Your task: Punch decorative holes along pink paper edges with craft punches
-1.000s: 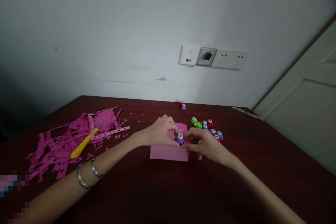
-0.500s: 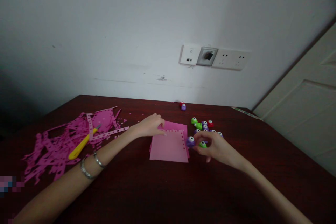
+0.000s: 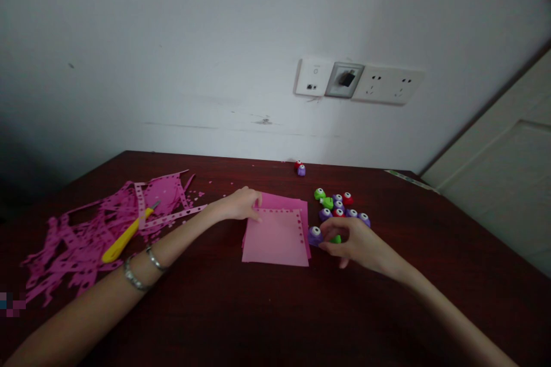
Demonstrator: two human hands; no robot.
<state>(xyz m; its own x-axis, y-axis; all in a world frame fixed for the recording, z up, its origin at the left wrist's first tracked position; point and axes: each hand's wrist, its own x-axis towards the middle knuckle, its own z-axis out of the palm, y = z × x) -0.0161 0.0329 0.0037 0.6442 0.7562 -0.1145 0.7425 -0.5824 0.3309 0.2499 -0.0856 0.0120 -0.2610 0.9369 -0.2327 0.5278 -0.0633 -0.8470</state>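
My left hand (image 3: 241,205) pinches the upper left corner of a light pink paper sheet (image 3: 275,241), thumb on top. Small punched holes run along the sheet's top edge and down its right edge. Beneath it, darker pink sheets (image 3: 284,202) stick out at the top and right. At the sheet's right edge, my right hand (image 3: 361,239) grips a small purple craft punch (image 3: 315,235) with a white button between thumb and fingers. A green punch (image 3: 336,239) shows partly behind that hand.
Several purple, red and green punches (image 3: 338,205) cluster beyond my right hand. Two more punches (image 3: 301,170) stand near the wall. On the left lie punched pink paper strips (image 3: 81,241) and a yellow-handled craft knife (image 3: 127,239). Wall sockets (image 3: 387,85) are above the table.
The view has shifted slightly. Both hands stay about where they were, with the purple punch still at the sheet's right edge.
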